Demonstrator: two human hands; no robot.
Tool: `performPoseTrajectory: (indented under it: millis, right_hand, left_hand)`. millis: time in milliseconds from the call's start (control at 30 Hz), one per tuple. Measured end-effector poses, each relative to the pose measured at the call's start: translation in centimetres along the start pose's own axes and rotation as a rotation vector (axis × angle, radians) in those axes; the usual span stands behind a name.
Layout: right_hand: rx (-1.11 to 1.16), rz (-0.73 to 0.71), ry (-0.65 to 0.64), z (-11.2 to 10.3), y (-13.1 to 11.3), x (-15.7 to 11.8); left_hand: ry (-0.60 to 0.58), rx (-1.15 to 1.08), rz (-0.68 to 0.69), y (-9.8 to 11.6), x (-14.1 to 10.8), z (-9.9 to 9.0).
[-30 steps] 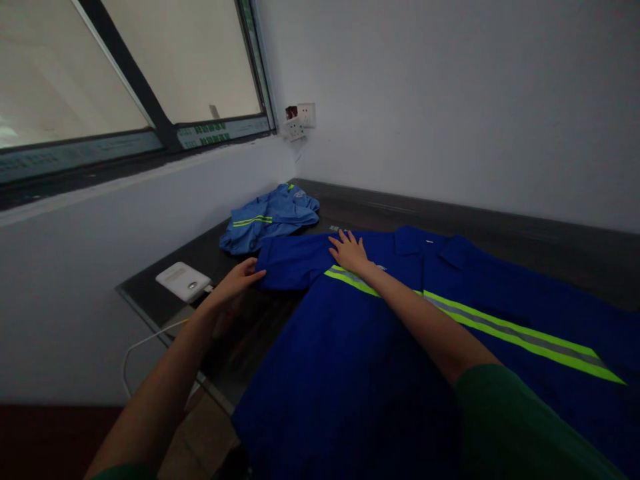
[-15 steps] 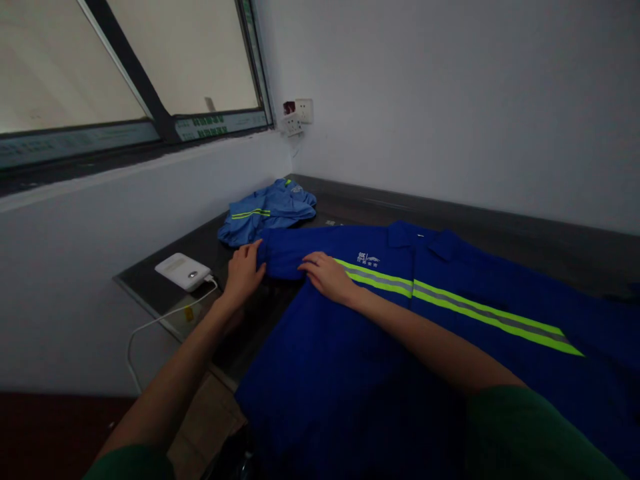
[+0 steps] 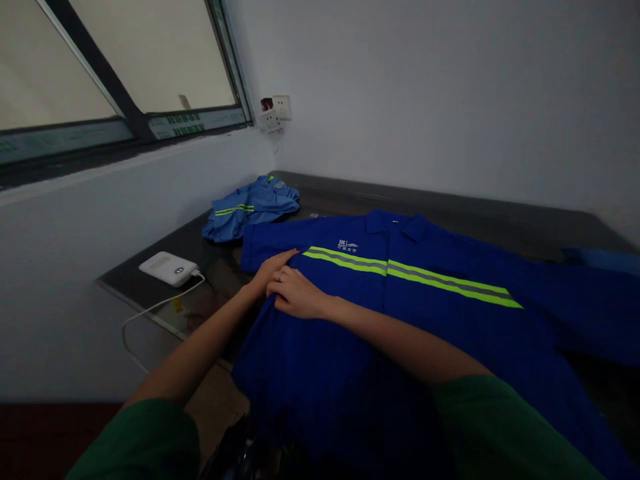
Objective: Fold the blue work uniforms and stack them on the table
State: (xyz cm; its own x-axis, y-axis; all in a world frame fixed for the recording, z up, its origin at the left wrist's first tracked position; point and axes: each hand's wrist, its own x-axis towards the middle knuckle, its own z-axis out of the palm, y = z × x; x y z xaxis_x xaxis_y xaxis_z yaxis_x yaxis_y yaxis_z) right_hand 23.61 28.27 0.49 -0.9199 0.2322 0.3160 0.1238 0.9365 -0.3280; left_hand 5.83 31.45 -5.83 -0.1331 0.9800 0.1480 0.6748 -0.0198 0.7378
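A dark blue work jacket (image 3: 440,250) lies front up on the table, collar at the far side, with a yellow-green and grey reflective band across the chest and a white logo. My left hand (image 3: 270,270) rests at the armpit on the left of the picture, fingers stretched out flat on the cloth. My right hand (image 3: 297,293) overlaps it just below, with curled fingers pinching the jacket's side edge. Part of the left hand is hidden behind the right one. The sleeve (image 3: 267,241) on that side extends past my hands to the left.
A crumpled lighter blue garment (image 3: 245,212) lies in the table's far left corner. A white power bank (image 3: 167,268) with a white cable (image 3: 150,308) sits near the left edge. More blue cloth (image 3: 605,260) lies at the right. Wall sockets (image 3: 275,113) are above the dark table (image 3: 340,190).
My left hand has left the sleeve end and moved right to the armpit. My right hand has moved down and left to the jacket's side edge. The view has shifted right.
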Motion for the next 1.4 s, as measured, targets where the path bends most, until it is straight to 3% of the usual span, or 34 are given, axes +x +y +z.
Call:
performPoseTrajectory:
  millis: [100,233,333,400,533,700,833,967,1133,1267,1400]
  right_hand:
    - [0.03,0.056,0.054,0.5,-0.5,-0.3]
    - [-0.039,0.017,0.005,1.1,-1.1,-2.1]
    - [-0.1,0.024,-0.027,-0.4,-1.7,-6.0]
    - [-0.113,0.103,0.013,-2.4,-1.6,-9.8]
    - [-0.198,0.464,0.082,-7.4,2.0,-18.1]
    - [-0.447,1.114,0.122,-12.2,10.8,-26.3]
    - [-0.453,1.399,0.133,-13.3,15.5,-30.6]
    - [-0.372,1.454,0.111,-12.3,18.0,-32.5]
    - [-0.384,1.464,0.101,-11.2,20.4,-32.8]
    - [-0.391,1.46,0.129,-11.2,21.5,-32.5]
    - [-0.425,1.398,0.205,-11.5,21.1,-32.1]
  left_hand:
    - [-0.157,0.093,0.139,-0.1,0.0,-0.4]
    - [-0.217,0.191,0.189,0.0,0.1,-0.6]
    - [-0.265,0.341,0.199,0.4,-0.4,-1.2]
    - [-0.263,0.369,0.198,1.1,-0.6,-1.7]
    - [-0.172,0.298,0.258,3.8,0.5,-1.1]
    - [-0.157,0.347,0.253,8.2,5.1,4.2]
    - [-0.066,0.449,0.103,8.8,8.9,7.6]
    - [-0.086,0.424,0.014,6.8,11.4,9.1]
    - [-0.098,0.433,0.048,4.8,13.5,10.0]
    - [-0.117,0.525,0.053,4.9,14.9,10.2]
    - [-0.134,0.641,0.053,5.9,14.7,10.3]
